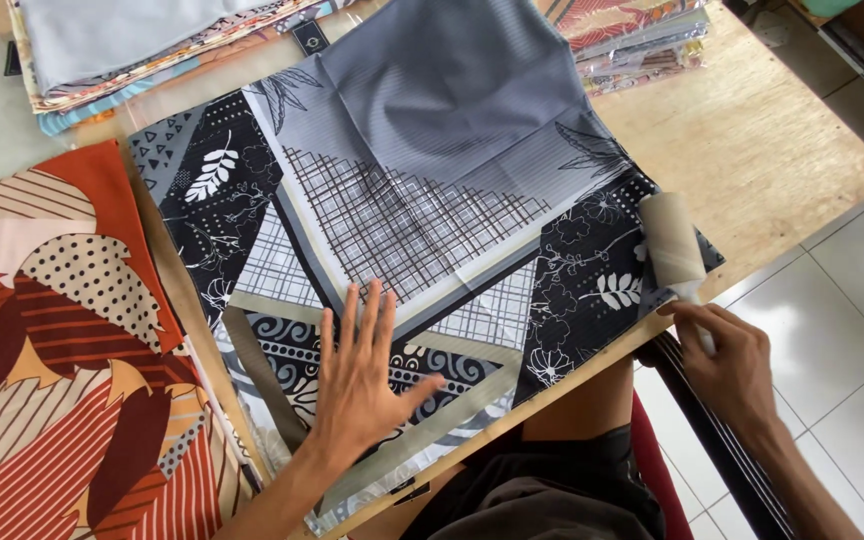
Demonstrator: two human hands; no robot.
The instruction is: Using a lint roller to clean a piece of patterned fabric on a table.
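Your right hand (pixel 730 358) is closed around the handle of a lint roller (pixel 673 243), whose pale cylindrical head lies on the right corner of the grey and black patterned cloth (pixel 422 170), just inside the table edge. Your left hand (pixel 360 385) is open, fingers spread, palm flat on the cloth near its front edge, gripping nothing. The cloth is thin and smooth, spread flat across the middle of the wooden table (pixel 772 140), with fold creases crossing its plain grey centre; around that run a crosshatch grid, black panels with white leaves and flowers, and scroll bands near you. Its front border hangs slightly over the table edge above your lap. No bins or boxes show; goods sit in stacks only. To your left, an orange folded cloth (pixel 62 360) with stripes, dots and leaf shapes lies just beside the grey one, their edges nearly meeting. At the far left a stack of folded fabrics (pixel 142 50) has a grey piece on top; at the far right a stack of wrapped, glossy fabrics (pixel 642 40) sits touching the cloth's upper corner. Bare plywood shows right of the roller, running to the table's corner. Beyond it lies a pale tiled floor (pixel 842 330).
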